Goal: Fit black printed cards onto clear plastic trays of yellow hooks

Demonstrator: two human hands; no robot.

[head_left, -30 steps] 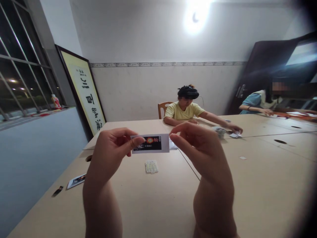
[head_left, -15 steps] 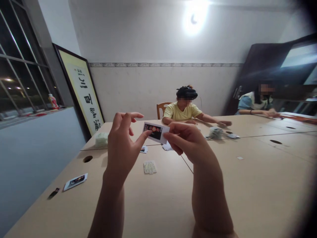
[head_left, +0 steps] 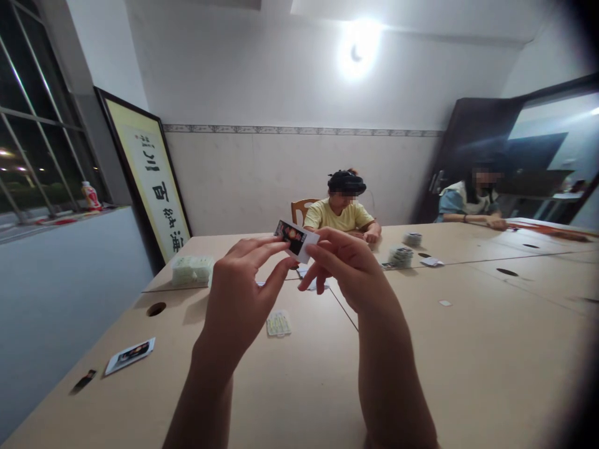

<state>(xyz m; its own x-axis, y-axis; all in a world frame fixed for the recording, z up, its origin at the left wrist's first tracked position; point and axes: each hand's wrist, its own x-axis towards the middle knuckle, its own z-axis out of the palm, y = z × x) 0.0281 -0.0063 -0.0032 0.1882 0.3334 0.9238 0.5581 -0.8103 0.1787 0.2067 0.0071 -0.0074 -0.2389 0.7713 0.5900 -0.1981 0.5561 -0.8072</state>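
A small white card (head_left: 298,242) with a dark printed picture is up in the air above the table. My right hand (head_left: 349,265) pinches its right end between thumb and fingers. At its left end, the fingers of my left hand (head_left: 248,274) touch the printed side, with the thumb apart below. Beneath the hands, a clear flat case (head_left: 279,324) lies on the table (head_left: 290,399). White papers (head_left: 314,282) lie behind my right hand, partly hidden by it.
Clear boxes (head_left: 191,272) stand at the back left. A printed packet (head_left: 130,356) and a dark strip (head_left: 84,381) lie at the left. Stacked cases (head_left: 400,256) stand at the back right. Two people (head_left: 344,209) sit across the table.
The fingers of my left hand have come down onto the card, which is tilted more. The view has shifted slightly. The person opposite has drawn an outstretched arm back in.
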